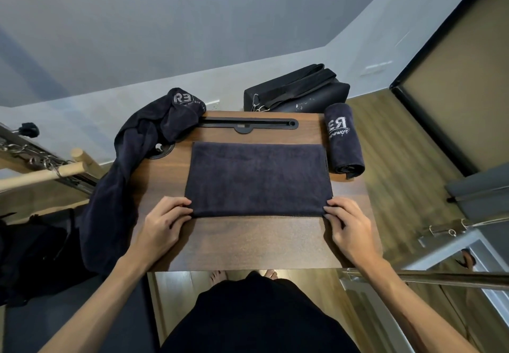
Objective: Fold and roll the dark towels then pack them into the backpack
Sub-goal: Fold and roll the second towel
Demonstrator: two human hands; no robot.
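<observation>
A dark towel [259, 179] lies folded flat as a rectangle in the middle of the small wooden table [248, 242]. My left hand [162, 220] pinches its near left corner and my right hand [345, 223] pinches its near right corner. A rolled dark towel [343, 143] with white lettering lies at the table's right edge. An unfolded dark towel [143, 154] is heaped at the far left corner and hangs over the left side. The black backpack [297, 89] lies on the floor just beyond the table.
A black slot and round grommet [162, 150] sit along the table's far edge. Wooden bars and metal chains [41, 165] stand to the left. Metal frame parts [451, 231] are at the right. A dark bag [30, 253] lies low left.
</observation>
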